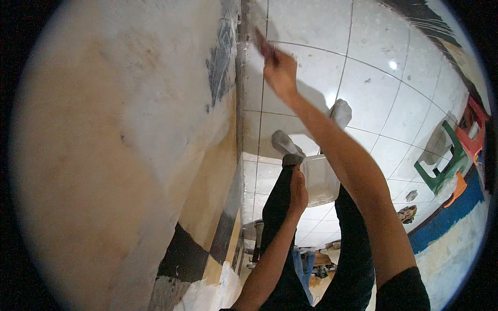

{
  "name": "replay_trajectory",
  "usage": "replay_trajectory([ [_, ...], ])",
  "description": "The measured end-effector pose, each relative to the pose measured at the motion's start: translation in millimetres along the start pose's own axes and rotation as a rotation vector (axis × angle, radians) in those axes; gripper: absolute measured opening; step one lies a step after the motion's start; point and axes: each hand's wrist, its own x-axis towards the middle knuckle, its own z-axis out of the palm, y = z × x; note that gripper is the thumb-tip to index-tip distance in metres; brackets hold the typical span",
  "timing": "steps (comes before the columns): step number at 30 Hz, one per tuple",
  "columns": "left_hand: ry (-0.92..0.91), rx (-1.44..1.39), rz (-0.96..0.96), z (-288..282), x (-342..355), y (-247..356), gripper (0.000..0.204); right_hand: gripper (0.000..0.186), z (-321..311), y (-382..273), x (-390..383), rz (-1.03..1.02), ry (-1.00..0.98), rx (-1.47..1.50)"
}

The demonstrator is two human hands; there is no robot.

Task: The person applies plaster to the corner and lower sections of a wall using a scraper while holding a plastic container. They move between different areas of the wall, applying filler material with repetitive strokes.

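My right hand [281, 75] reaches forward over the floor, its fingers wrapped round a dark, brown-handled tool [265, 46] shaped like a paintbrush. The tool's far end is blurred and points towards the foot of the wall [155, 83], so I cannot tell whether it touches. Closer in, my left hand [299, 189] grips the left side of a clear plastic tub [320, 181] with whitish stuff in it. My right forearm passes over the tub's right edge. Whitish patches cover part of the beige wall, and pale streaks run across a dark patch [222, 62] on it.
White floor tiles [373, 93] stretch away from the wall. My feet in grey socks [282, 141] stand on them. To the right are a green plastic stool [446, 160], a red one [473, 129] and an orange thing [456, 191]. Clutter [324, 262] lies behind my legs.
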Motion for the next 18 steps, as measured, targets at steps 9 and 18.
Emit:
replay_trajectory([
  [9,-0.011,0.039,-0.056,-7,-16,-42,0.063,0.017,65,21,-41,0.077,-0.222,0.036],
  [18,0.016,-0.029,-0.094,1,-13,-32,0.056,0.022,-1,9,-119,0.058,-0.275,0.235],
])
